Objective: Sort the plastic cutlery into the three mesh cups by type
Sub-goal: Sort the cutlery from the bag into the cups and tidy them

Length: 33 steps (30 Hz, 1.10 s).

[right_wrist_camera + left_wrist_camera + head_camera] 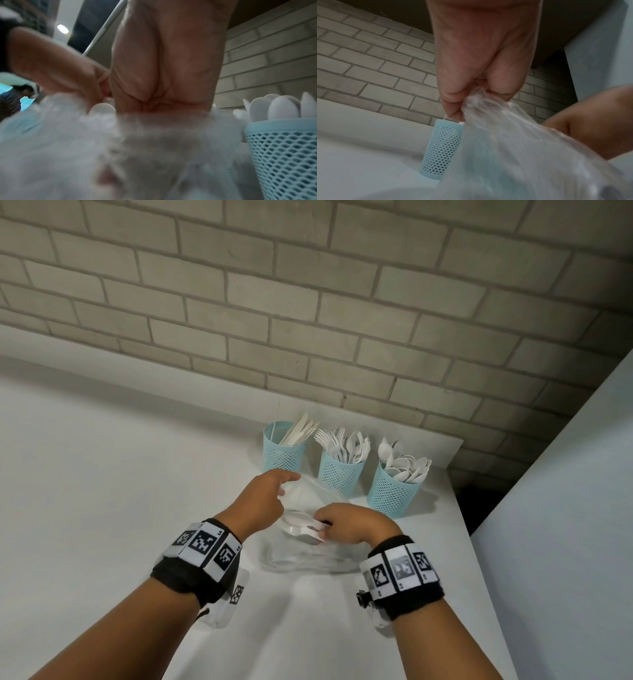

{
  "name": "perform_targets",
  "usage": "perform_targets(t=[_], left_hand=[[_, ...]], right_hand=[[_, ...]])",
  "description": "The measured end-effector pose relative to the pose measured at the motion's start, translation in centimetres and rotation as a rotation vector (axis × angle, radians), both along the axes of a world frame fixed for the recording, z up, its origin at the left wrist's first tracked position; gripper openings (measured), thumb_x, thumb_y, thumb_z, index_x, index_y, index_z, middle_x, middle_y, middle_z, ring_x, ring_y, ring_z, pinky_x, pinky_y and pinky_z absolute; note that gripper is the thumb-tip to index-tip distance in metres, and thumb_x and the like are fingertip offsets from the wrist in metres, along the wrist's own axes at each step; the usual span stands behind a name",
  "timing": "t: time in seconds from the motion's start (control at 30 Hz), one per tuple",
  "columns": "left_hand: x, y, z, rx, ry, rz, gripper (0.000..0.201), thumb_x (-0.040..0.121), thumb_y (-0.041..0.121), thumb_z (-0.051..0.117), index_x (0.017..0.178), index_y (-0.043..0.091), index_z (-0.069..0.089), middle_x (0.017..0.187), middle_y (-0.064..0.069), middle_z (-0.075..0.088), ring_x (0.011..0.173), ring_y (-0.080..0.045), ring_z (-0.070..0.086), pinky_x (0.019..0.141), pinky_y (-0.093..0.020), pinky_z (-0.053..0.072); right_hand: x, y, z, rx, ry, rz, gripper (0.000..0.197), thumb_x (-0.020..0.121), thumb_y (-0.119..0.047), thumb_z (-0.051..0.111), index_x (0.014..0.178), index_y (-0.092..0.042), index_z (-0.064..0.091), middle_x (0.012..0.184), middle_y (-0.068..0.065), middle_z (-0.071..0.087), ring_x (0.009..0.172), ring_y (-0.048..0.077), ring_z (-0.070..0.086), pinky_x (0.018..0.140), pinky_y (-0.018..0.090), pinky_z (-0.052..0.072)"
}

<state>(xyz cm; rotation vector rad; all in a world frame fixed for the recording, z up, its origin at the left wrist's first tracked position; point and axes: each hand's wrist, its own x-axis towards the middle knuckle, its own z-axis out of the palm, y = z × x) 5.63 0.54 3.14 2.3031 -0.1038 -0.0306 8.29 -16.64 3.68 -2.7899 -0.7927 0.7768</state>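
Note:
Three light-blue mesh cups stand by the brick wall: the left cup (283,455) holds knives, the middle cup (340,475) holds forks, the right cup (393,491) holds spoons (281,106). In front of them a clear plastic bag (301,558) lies crumpled on the white table. My left hand (284,489) pinches the bag's upper edge (481,102) and lifts it. My right hand (323,529) reaches into the bag's mouth and pinches the handle of a white spoon (298,518). The wrist views show the bag mostly as blur, and my right fingertips are hidden.
The white table (137,508) ends at the brick wall (308,320) behind the cups. A white panel (565,508) rises at the right, with a dark gap beside it. The spoon cup (283,155) stands close to my right hand.

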Motion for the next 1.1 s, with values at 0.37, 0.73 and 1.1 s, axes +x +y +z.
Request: perform_targets(t=[0.37,0.73,1.1], left_hand=[[0.4,-0.2,0.3,-0.223,-0.042,0.037,0.033,0.083,0.007,0.062,0.114,0.018,0.064,0.128,0.002,0.052,0.119,-0.012,0.048,0.095,-0.021,0.036],[0.6,-2.0,0.6,-0.675,0.150,0.025,0.031,0.097,0.024,0.047,0.104,0.001,0.066,0.092,-0.018,0.067,0.083,-0.026,0.060,0.091,-0.040,0.048],[0.8,-2.5,0.4,-0.808,0.202,0.160,0.025,0.095,0.021,0.051,0.098,0.002,0.067,0.095,-0.020,0.068,0.083,-0.027,0.062,0.080,-0.035,0.051]], right_hand=[[0.3,-1.5,0.9,0.911,0.404,-0.470,0.017,0.098,-0.004,0.043,0.096,-0.013,0.057,0.085,0.005,0.067,0.077,0.015,0.068,0.082,0.028,0.055],[0.2,0.5,0.7,1.098,0.462,-0.491,0.020,0.099,-0.017,0.043,0.101,-0.010,0.063,0.078,0.003,0.073,0.070,0.016,0.071,0.075,0.030,0.057],[-0.1,0.9,0.7,1.013,0.441,-0.508,0.035,0.099,-0.031,0.042,0.106,-0.006,0.065,0.085,0.007,0.072,0.074,0.017,0.071,0.070,0.030,0.059]])
